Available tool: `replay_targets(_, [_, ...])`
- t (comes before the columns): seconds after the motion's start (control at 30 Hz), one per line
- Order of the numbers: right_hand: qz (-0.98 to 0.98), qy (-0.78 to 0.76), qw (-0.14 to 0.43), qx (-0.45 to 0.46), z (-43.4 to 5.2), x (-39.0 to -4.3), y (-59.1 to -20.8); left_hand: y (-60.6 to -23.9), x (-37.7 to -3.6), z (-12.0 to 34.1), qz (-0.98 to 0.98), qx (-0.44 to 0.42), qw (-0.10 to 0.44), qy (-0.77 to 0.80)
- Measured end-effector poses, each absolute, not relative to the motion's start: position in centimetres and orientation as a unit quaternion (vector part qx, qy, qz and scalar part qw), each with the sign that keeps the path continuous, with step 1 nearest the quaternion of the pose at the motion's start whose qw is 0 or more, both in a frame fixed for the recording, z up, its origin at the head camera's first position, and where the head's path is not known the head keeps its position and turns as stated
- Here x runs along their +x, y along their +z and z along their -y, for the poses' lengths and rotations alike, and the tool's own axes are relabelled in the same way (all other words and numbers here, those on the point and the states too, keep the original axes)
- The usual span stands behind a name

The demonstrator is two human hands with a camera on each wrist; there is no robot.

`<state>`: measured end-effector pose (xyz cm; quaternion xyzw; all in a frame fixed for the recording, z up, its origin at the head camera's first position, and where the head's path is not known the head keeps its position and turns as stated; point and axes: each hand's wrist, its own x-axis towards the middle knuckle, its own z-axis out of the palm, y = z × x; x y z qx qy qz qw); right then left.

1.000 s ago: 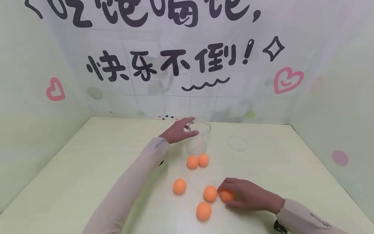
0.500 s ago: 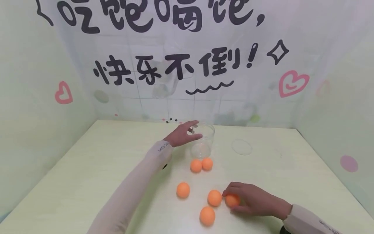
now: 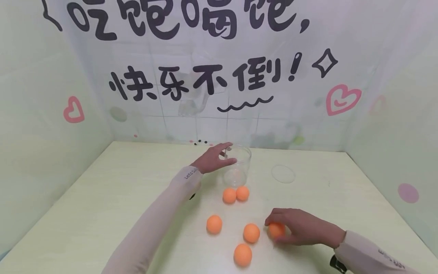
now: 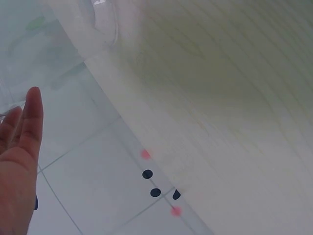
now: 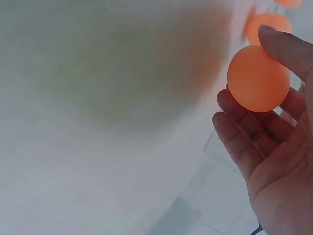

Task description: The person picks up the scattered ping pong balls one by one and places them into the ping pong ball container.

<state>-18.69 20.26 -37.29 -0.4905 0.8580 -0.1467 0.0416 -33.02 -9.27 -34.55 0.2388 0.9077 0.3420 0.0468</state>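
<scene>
Far back on the table, my left hand (image 3: 213,159) holds a clear jar (image 3: 241,169) near its rim, thumb in front and fingers behind. In the left wrist view the fingers (image 4: 32,115) of that hand reach up at the left edge. An orange ping-pong ball (image 5: 258,78) is pinched between the thumb and fingers of my right hand (image 3: 302,227), close over the table at the front right. Just left of it lie two more orange balls, one ball (image 3: 251,233) behind the other (image 3: 243,255).
Two orange balls (image 3: 229,195) sit side by side just in front of the jar. Another ball (image 3: 214,224) lies nearer, left of centre. A thin clear disc (image 3: 283,173) rests right of the jar. Printed sheets (image 3: 383,125) wall the table at the back and sides.
My right hand has gripped its ball and moved it slightly up and right, widening the gap from the neighbouring ball. The left hand stays on the jar. The head view has shifted a little.
</scene>
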Motion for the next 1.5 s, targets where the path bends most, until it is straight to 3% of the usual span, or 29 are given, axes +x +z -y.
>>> replay_targets(0.47, [-0.901, -0.088, 0.038, -0.423, -19.1, -23.9, -31.9, -34.7, -32.9, 9.3, -0.909, 0.237, 0.041, 0.34])
replay_targets(0.83, [-0.893, -0.129, -0.049, -0.428, -14.7, -28.8, -26.9, -34.5, -33.1, 9.3, -0.908, 0.243, 0.038, 0.339])
replay_targets(1.17, [-0.884, -0.174, -0.057, -0.43, -11.4, -32.2, -27.4, -34.8, -33.1, 9.2, -0.906, 0.225, 0.054, 0.355])
replay_targets(1.5, [-0.892, -0.161, -0.027, -0.422, -10.1, -32.9, -28.9, -35.0, -33.1, 9.3, -0.899, 0.244, 0.038, 0.362])
